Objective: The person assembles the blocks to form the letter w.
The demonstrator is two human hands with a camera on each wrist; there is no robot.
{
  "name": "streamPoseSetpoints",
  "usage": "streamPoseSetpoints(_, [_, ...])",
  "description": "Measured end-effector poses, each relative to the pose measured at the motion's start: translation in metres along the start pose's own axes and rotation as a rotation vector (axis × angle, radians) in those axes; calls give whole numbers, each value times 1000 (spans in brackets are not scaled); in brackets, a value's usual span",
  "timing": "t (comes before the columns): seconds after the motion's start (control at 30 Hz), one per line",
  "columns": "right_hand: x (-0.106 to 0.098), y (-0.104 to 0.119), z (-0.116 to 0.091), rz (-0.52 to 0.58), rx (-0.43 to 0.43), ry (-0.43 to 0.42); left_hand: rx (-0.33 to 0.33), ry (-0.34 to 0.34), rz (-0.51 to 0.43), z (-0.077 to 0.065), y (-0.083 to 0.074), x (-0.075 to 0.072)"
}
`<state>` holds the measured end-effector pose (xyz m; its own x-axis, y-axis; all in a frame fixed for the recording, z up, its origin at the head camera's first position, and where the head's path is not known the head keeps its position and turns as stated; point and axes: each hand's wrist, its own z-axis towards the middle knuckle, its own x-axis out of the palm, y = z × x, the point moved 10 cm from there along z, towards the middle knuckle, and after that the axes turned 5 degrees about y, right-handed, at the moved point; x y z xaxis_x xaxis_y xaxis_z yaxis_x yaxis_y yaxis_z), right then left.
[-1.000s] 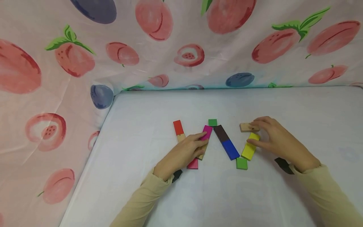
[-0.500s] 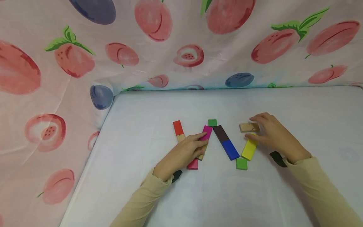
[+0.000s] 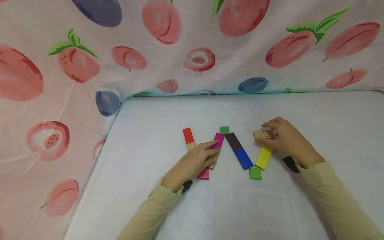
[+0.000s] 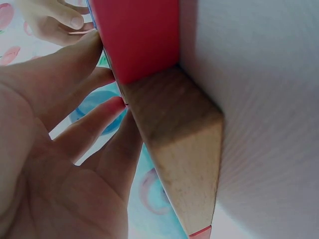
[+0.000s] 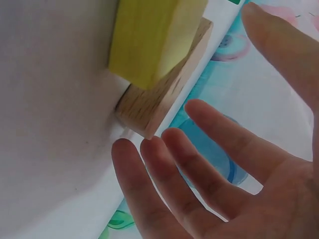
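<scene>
My left hand (image 3: 192, 163) lies over the left blocks, its fingertips on the magenta block (image 3: 219, 137) and the plain wooden block (image 3: 213, 165) below it. In the left wrist view, a wooden block (image 4: 189, 169) meets a red one (image 4: 139, 35) beside the loosely bent fingers. My right hand (image 3: 285, 138) hovers around another plain wooden block (image 3: 261, 134), fingers beyond it and thumb on its near side. The right wrist view shows the fingers (image 5: 189, 154) spread beside that wooden block (image 5: 144, 112). A yellow block (image 3: 264, 158) slants below it, partly covered by the thumb.
A brown block (image 3: 234, 141) and a blue block (image 3: 243, 158) form a slanting line between the hands. Green squares sit at the top (image 3: 224, 130) and bottom (image 3: 255, 173). Further left are a red block (image 3: 188, 135) and a pink block (image 3: 204, 174). A fruit-print cloth (image 3: 168, 66) hangs behind.
My right hand has shifted slightly left and away from me, its thumb passing from the yellow block toward the near side of the wooden block. The left hand has stayed put.
</scene>
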<state>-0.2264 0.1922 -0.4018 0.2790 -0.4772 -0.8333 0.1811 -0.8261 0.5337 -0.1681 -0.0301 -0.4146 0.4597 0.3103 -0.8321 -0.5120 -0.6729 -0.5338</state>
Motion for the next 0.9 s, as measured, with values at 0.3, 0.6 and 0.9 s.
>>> streamPoseSetpoints(0.3, [4,-4,5,19,42,26,-3,2,6,0,1,1])
streamPoseSetpoints(0.6, [6,-5,8,28,45,40,-4,-3,18,0,1,1])
streamPoseSetpoints(0.9, [8,-5,11,36,57,46,-14,8,4,0,2,1])
